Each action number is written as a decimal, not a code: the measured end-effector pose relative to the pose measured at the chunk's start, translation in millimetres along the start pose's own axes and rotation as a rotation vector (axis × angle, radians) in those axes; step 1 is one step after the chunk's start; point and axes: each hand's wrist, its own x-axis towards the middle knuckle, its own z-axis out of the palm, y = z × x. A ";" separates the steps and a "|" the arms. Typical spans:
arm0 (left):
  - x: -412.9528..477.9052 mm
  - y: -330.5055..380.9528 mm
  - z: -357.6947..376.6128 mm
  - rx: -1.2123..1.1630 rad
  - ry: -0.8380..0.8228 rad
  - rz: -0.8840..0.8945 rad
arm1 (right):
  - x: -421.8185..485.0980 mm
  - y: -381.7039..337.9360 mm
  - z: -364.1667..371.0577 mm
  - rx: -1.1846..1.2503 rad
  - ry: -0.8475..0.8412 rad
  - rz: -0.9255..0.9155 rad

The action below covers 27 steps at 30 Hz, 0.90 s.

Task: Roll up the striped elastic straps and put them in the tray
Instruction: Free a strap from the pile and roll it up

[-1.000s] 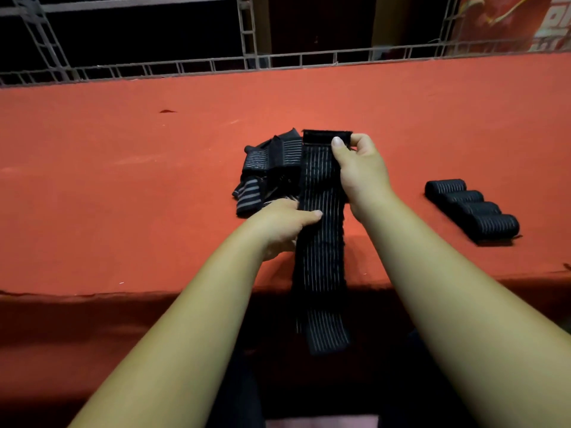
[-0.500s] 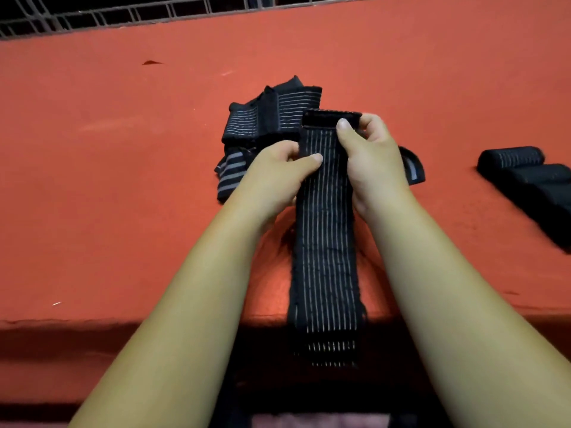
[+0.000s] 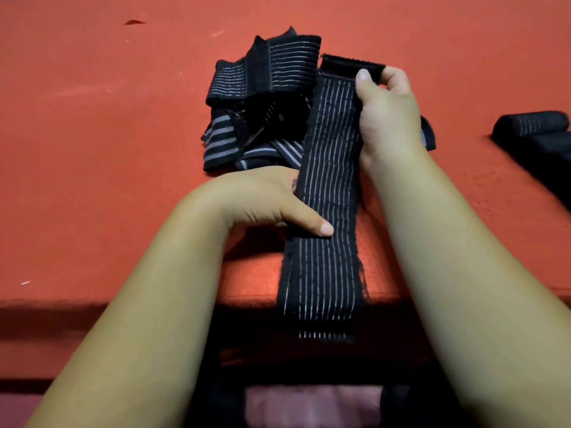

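A long black strap with thin white stripes [image 3: 327,186] lies stretched from the middle of the red table toward me, its near end hanging over the table's front edge. My right hand [image 3: 386,112] pinches its far end at the plain black patch, thumb on top. My left hand [image 3: 272,202] grips the strap's left edge halfway down, thumb pressed across the stripes. A heap of unrolled striped straps [image 3: 262,97] lies just left of and behind the stretched one. No tray is in view.
Rolled black straps [image 3: 534,134] lie side by side at the right edge of the view. The red felt tabletop [image 3: 92,149] spreads out to the left. Its front edge [image 3: 61,301] runs just below my forearms.
My left hand has slid down the strap from near its far end to about halfway. The view has tilted down and closer. My right hand keeps its pinch on the far end.
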 end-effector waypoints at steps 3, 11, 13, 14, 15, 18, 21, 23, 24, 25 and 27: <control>-3.3 -3.3 1.2 0.041 0.015 -0.001 | -2.5 -4.8 -1.9 -0.021 0.003 0.004; -10.8 5.3 16.5 0.073 0.135 -0.001 | -4.5 -14.4 -6.2 -0.008 -0.040 0.018; -13.9 5.7 19.8 0.073 0.169 -0.004 | -6.1 -15.8 -5.8 -0.009 -0.042 0.023; -14.9 5.1 21.8 0.085 0.194 -0.007 | -7.0 -16.4 -5.8 -0.013 -0.043 0.026; -15.6 4.0 24.1 0.112 0.224 -0.016 | -7.8 -16.7 -6.1 -0.017 -0.045 0.032; -22.7 4.5 36.2 0.364 0.429 -0.079 | -11.3 -18.4 -8.3 -0.031 -0.049 0.054; -41.1 15.2 59.7 0.637 0.696 -0.012 | -15.1 -20.5 -13.0 -0.061 -0.045 0.080; -48.8 21.1 79.7 0.624 0.684 -0.074 | -19.1 -20.4 -16.2 -0.073 -0.048 0.105; -50.5 22.1 90.3 0.667 0.648 -0.138 | -21.2 -20.0 -17.3 -0.086 -0.049 0.118; -50.4 21.2 100.0 0.732 0.618 -0.199 | -23.2 -19.3 -18.2 -0.098 -0.047 0.130; -49.1 18.0 113.4 0.814 0.621 -0.258 | -27.6 -19.2 -19.4 -0.104 -0.041 0.149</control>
